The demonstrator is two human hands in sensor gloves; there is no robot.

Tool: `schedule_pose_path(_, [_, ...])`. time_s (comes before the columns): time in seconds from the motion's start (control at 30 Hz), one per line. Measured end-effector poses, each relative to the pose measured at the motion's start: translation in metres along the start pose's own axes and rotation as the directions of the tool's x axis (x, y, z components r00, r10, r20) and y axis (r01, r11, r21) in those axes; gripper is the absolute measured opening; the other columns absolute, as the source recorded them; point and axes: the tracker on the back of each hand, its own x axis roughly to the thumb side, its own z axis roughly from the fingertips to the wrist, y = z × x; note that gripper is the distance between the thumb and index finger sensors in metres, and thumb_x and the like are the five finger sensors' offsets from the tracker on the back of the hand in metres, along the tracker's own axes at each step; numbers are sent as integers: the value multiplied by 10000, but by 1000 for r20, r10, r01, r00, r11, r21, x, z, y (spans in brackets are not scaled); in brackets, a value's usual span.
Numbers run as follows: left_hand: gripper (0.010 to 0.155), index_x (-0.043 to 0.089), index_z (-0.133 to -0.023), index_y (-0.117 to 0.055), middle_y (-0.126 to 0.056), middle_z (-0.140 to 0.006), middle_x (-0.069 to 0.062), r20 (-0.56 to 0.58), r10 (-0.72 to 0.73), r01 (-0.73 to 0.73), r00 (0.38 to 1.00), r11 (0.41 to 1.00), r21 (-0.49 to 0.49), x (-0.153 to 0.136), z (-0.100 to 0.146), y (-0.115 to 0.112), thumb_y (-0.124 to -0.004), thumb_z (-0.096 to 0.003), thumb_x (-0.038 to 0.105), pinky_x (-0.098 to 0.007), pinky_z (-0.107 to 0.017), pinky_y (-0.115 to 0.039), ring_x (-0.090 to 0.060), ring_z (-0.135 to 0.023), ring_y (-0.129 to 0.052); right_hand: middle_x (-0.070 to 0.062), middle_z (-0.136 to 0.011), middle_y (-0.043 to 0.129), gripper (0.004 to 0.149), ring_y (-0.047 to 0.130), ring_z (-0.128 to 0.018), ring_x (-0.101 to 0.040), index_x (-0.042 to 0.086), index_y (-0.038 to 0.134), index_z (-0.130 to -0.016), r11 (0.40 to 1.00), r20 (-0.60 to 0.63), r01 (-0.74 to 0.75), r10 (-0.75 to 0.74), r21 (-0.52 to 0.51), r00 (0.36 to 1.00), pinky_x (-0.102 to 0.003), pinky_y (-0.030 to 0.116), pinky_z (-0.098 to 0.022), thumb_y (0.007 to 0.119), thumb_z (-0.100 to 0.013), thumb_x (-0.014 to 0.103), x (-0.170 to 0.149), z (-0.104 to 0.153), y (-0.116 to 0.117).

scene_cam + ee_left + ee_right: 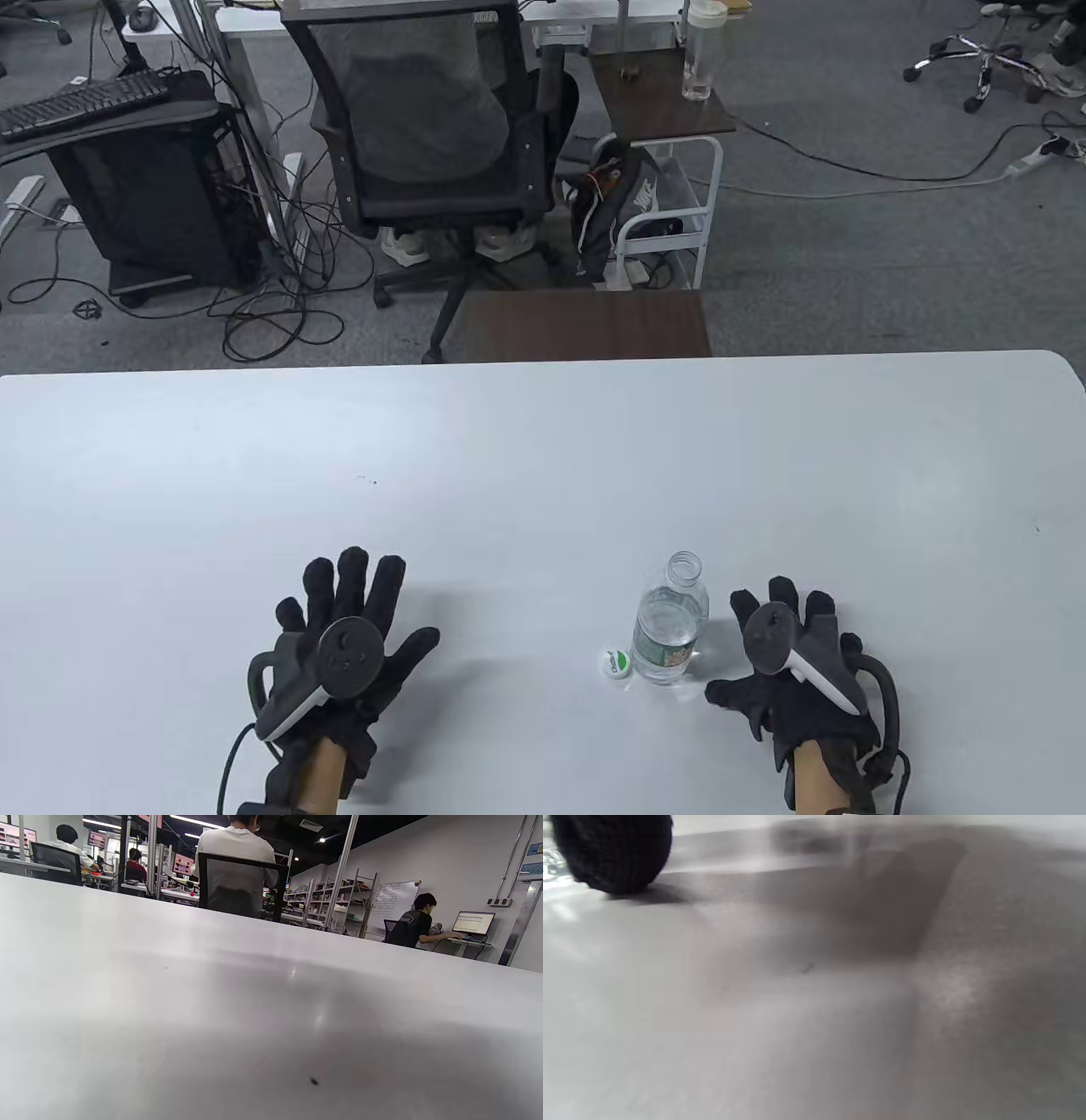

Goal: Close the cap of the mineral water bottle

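A clear mineral water bottle [670, 620] with a green label stands upright on the white table [543, 458], its mouth open. Its white and green cap [616, 664] lies on the table just left of the bottle's base. My left hand [344, 637] rests flat on the table with fingers spread, well left of the cap, holding nothing. My right hand [785, 654] rests flat just right of the bottle, fingers spread, holding nothing. The right wrist view is blurred and shows one gloved fingertip [613, 851] on the table. The left wrist view shows only bare table [254, 1018].
Beyond the table's far edge stand an office chair [433, 144], a small brown side table [585, 324] and a shelf cart with another bottle [702, 51].
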Motion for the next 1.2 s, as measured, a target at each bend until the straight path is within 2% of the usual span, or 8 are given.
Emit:
schedule_pose_path(0.23, [881, 322, -1192, -176, -88, -1235, -175, 3, -21, 21, 1000, 1000, -6, 1, 5, 2, -449, -499, 794, -788, -682, -195, -571, -1093, -67, -13, -1140, -77, 1032, -67, -1067, -414, 442, 79, -1090, 1000, 34, 0, 0, -10, 999, -721, 206, -765, 788, -393, 722, 5, 2, -2])
schedule_pose_path(0.63, [879, 319, -1194, -191, -112, -1237, -186, 12, 6, -6, 1000, 999, -43, 4, -2, -3, -457, -501, 790, -787, -685, -203, -572, -1097, -84, -16, -1159, -44, 1053, -42, -1080, -412, 436, 96, -1099, 998, 56, 60, -59, -20, 997, -717, 225, -772, 796, -371, 735, 0, 2, -3])
schedule_pose_path(0.87, [877, 319, -1194, -190, -114, -1236, -187, 22, 15, -15, 1000, 999, -29, 7, 1, 0, -455, -503, 790, -787, -684, -209, -575, -1096, -90, -3, -1184, 11, 1087, 7, -1105, -401, 423, 153, -1117, 991, 101, 105, -97, -84, 990, -711, 242, -782, 826, -324, 738, 3, 6, -9])
schedule_pose_path(0.9, [878, 316, -1194, -192, -114, -1236, -188, 26, 27, -26, 999, 999, -30, 8, 1, 0, -457, -503, 789, -786, -685, -211, -574, -1097, -92, 2, -1206, 56, 1093, 47, -1128, -390, 412, 186, -1129, 985, 125, 134, -121, -104, 985, -710, 254, -786, 830, -310, 742, 3, 8, -12])
schedule_pose_path(0.97, [879, 316, -1195, -192, -115, -1237, -188, 31, 35, -34, 999, 999, -37, 9, 1, -2, -457, -503, 789, -786, -686, -211, -575, -1097, -91, -51, -1244, 356, 1111, 336, -1166, -344, 293, 335, -1150, 955, 188, 258, -229, -146, 955, -702, 340, -799, 849, -274, 743, 2, 11, -16])
schedule_pose_path(1.03, [879, 317, -1194, -191, -113, -1236, -188, 29, 35, -33, 999, 998, -47, 9, 0, -3, -459, -503, 789, -786, -686, -211, -574, -1097, -90, -80, -1222, 408, 1128, 421, -1137, -352, 270, 349, -1145, 920, 242, 356, -313, -163, 918, -701, 358, -802, 862, -256, 740, 2, 14, -19])
schedule_pose_path(1.2, [878, 319, -1194, -195, -121, -1237, -189, 31, 2, -1, 1000, 999, -39, 11, 1, -1, -464, -504, 789, -788, -687, -215, -574, -1098, -95, -39, -1230, 404, 1126, 483, -1152, -311, 297, 317, -1143, 814, 365, 541, -447, -213, 817, -690, 375, -824, 878, -263, 719, 11, 24, -26])
